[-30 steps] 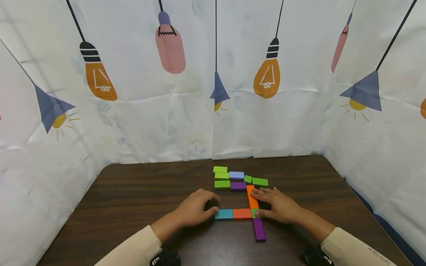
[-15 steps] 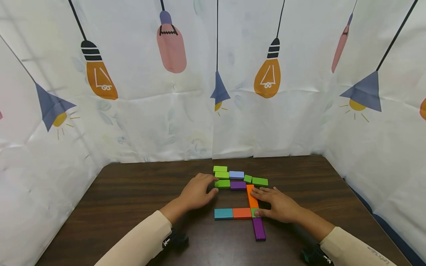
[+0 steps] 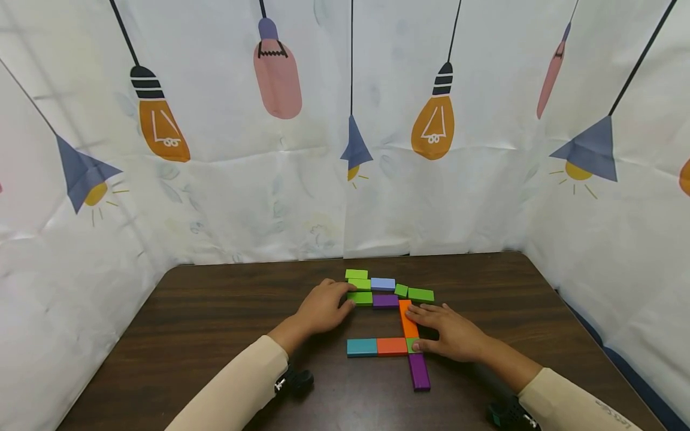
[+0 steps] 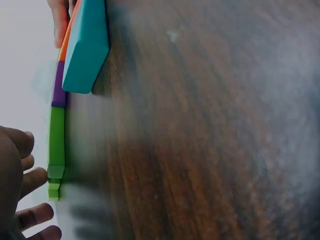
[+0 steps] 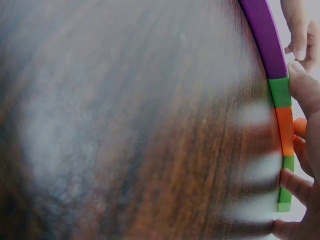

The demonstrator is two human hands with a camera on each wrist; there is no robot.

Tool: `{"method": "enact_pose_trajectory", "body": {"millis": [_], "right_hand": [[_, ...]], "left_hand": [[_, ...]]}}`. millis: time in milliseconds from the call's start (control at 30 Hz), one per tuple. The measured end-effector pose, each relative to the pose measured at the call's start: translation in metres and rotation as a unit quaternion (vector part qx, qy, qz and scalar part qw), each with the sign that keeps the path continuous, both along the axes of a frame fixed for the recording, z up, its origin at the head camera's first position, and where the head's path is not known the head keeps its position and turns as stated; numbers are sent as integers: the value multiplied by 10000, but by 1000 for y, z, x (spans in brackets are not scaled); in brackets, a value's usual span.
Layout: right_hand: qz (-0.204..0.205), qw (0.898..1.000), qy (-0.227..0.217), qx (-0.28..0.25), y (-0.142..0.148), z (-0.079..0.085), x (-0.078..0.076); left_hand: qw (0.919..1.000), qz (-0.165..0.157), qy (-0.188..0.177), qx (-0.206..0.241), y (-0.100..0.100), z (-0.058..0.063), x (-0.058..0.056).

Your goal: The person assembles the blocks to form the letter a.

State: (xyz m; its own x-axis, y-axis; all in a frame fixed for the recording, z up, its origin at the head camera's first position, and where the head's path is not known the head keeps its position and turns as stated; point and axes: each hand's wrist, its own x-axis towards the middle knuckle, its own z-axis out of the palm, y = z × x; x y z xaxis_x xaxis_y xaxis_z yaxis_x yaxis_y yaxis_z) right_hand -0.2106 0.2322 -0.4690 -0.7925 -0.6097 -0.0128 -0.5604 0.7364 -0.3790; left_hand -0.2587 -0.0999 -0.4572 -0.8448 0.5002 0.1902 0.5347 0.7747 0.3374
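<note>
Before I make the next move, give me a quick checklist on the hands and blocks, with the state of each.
1. Right hand on the orange block: ok, fingers rest on it.
2. Left hand at the left end of the nearest far-row green block: ok.
3. Left hand gripping that block firmly: cannot tell.
4. Teal block end to end with the red-orange block: ok.
5. Small far green block square with the blue block: not ok, it sits at an angle.
</note>
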Motion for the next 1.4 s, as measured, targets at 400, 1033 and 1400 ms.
{"method": "enact_pose_trajectory", "body": {"millis": [400, 1033, 1400], "right_hand": [[-11, 10000, 12, -1, -1, 1, 1], [-17, 10000, 39, 7, 0, 0, 0], [14, 10000, 51, 3, 0, -1, 0]], "left_hand": [[9986, 261, 116, -453, -8, -5, -5], [9928, 975, 405, -566, -41, -9, -7], [9928, 1030, 360, -504, -53, -10, -7]]}}
